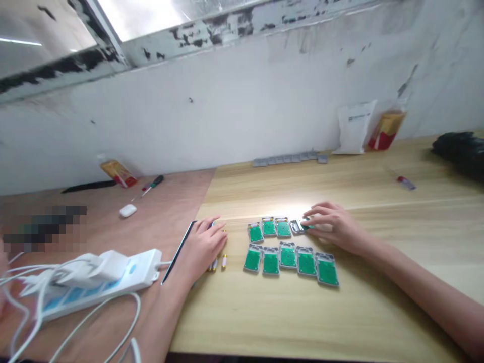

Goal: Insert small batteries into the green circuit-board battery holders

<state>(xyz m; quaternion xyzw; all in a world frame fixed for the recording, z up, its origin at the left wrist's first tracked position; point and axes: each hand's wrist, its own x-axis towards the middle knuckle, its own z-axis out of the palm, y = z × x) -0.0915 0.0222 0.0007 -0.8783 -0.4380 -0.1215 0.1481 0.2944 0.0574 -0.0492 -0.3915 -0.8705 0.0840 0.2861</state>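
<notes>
My right hand [335, 227] is at the right end of the back row, its fingers closed on a small grey-cased circuit board [297, 227]. Part of that unit is hidden under the fingertips. To its left lie similar units with green circuit boards [268, 227], some with a battery at the top edge. In front is another row of green boards [307, 262]. My left hand [206, 244] lies palm down with its fingers stretched out, over a dark flat device [180, 252] and beside small batteries [224, 261]. What is under its palm is hidden.
A white power strip [145, 269] with plugs and cables sits at left. Behind it are a white case [127, 210] and a screwdriver [153, 185]. Grey pieces [287, 160] line the wall, near a white pouch [354, 128]. A black bag [459, 154] lies far right.
</notes>
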